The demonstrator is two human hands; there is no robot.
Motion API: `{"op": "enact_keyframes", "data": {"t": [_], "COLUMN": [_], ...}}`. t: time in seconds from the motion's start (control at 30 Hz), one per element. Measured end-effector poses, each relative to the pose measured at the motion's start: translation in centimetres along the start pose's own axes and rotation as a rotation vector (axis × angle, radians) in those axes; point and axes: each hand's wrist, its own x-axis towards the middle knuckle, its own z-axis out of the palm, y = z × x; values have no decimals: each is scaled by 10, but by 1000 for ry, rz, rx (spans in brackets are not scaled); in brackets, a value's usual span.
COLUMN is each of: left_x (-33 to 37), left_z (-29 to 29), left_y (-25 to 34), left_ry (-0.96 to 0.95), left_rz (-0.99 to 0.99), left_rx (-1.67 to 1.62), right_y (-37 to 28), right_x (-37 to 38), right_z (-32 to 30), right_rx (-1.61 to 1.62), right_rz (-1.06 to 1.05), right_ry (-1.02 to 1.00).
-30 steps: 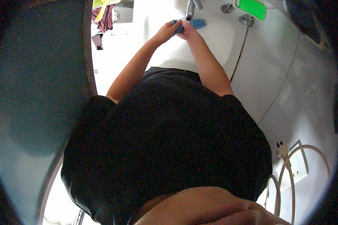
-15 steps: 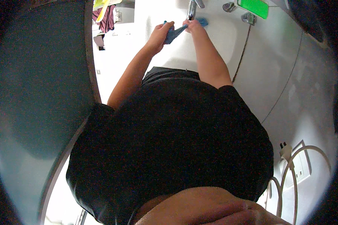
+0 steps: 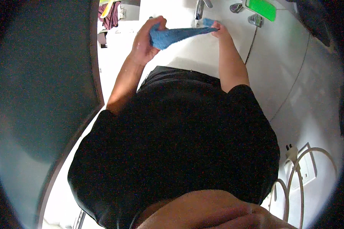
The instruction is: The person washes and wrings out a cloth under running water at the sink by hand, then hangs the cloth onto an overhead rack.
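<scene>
A blue cloth [image 3: 170,37] is stretched sideways between my two hands above a white basin [image 3: 187,57]. My left hand [image 3: 145,42] is closed around its wide, bunched end. At the other side, my right hand [image 3: 219,30] pinches the narrow, drawn-out end, and a further bit of blue shows just beyond those fingers. Behind the cloth stands a chrome faucet [image 3: 198,10], close to my right hand but apart from it. Whether water runs from it I cannot tell.
A bright green rectangular item [image 3: 262,9] and metal wall fittings [image 3: 255,20] sit at the far right. A dark panel [image 3: 42,87] fills the left side. At lower right, a plug with a looped cable [image 3: 292,153] hangs by a wall socket [image 3: 309,168]. Dark red fabric [image 3: 109,19] hangs far left.
My hands have moved apart, the left one leftward and the right one rightward. Between them the blue cloth is now pulled longer and spread wider.
</scene>
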Motion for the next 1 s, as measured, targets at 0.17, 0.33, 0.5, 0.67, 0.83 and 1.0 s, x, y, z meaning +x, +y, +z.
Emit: {"op": "enact_keyframes", "data": {"t": [0.17,0.33,0.5,0.67,0.83,1.0], "left_x": [-17,19,71,106,136,167], "left_z": [-52,-52,-100,-137,-143,-167], "left_y": [22,-6,-46,-68,-69,-88], "left_ry": [-131,357,509,499,386,331], "left_rz": [57,140,-11,-27,90,55], "left_rx": [-127,-63,189,267,396,417], "right_y": [72,59,74,84,76,73], "right_x": [6,-43,-64,-89,-100,-115], "right_z": [165,184,199,247,243,239], "right_rx": [440,58,-280,-1082,-1547,-1899], "right_rz": [74,7,73,337,729,562], "right_ry": [629,531,742,285,158,154]}}
